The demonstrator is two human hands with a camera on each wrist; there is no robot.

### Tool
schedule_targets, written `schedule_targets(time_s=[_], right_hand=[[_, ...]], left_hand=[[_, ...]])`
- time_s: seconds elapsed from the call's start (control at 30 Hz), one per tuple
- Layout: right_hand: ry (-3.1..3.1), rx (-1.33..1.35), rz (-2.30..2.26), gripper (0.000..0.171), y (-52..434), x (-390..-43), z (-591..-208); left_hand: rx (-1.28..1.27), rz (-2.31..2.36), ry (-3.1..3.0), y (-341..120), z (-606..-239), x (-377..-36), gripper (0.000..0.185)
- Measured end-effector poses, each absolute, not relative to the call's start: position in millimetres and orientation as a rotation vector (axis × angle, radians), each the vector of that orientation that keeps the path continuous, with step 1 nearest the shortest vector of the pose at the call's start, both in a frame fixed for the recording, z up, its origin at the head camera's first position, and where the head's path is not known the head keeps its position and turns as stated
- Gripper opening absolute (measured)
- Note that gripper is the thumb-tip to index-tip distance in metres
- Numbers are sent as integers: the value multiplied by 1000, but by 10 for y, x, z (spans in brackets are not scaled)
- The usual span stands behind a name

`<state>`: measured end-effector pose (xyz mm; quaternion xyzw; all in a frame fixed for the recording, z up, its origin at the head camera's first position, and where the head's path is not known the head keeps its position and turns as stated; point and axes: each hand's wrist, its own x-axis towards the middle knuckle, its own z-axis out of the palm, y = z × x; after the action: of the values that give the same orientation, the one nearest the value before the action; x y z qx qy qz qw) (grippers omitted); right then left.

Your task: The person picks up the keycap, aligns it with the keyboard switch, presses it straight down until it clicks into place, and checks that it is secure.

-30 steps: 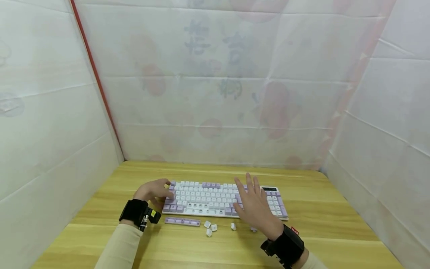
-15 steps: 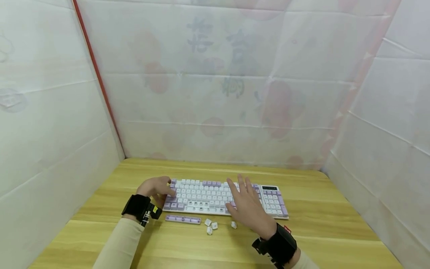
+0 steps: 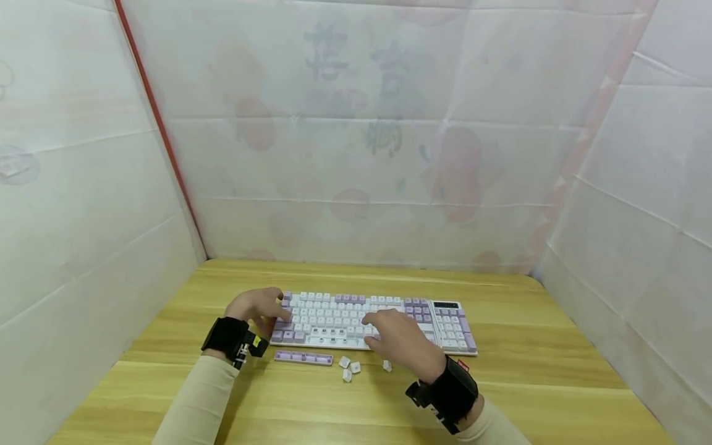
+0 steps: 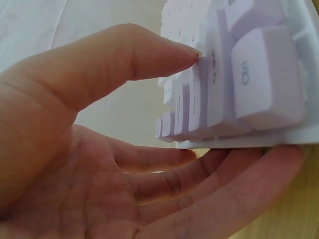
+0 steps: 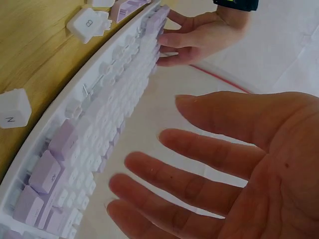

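Tabletop [image 3: 500,395]: Wood-grained; carries the keyboard and the loose keys.
Keyboard [image 3: 334,313]: Lies on the tabletop, long side toward the person. Judged stiff and moderately heavy; hold by the frame at the short ends.
Right hand [image 3: 400,337]: Above the keys, right of centre. Fingers extended and apart, gripping nothing.
Left hand [image 3: 258,306]: Grips the keyboard's left end, thumb on the edge keys, other fingers along the outer side.
Long key [image 3: 303,358]: Lies hollow side up, just off the keyboard's near left edge. Likely light and rigid; grasp by the long sides, near mid-length.
Bare switches [image 3: 325,331]: Exposed in the near rows. Stems probably fragile; avoid sideways load.
Keycaps [image 3: 355,368]: Three clustered right of the long key; a fourth lies apart, farther right. Likely very light, smooth, apt to skid; pinch opposite side walls.
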<state>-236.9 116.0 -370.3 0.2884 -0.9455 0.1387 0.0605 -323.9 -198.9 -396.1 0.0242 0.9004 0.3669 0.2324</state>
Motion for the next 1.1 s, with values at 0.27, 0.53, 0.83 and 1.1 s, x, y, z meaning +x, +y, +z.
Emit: schedule_targets(time_s=[0.27,0.53,0.83,1.1], right_hand=[[-2884,940,439,21,1165,-2368,-3651],[-2897,934,455,21,1199,-2348,-3631],[-2924,924,491,20,1375,-2351,-3660],[-2941,955,466,19,1509,-2345,-3704]], left_hand=[[78,1030,2447,-1990,-3947,-3267,78],[69,1032,2435,-1948,-3910,-3226,77],[81,1008,2442,-1912,-3932,-3242,77],[78,995,2457,-1897,-3930,-3249,77]])
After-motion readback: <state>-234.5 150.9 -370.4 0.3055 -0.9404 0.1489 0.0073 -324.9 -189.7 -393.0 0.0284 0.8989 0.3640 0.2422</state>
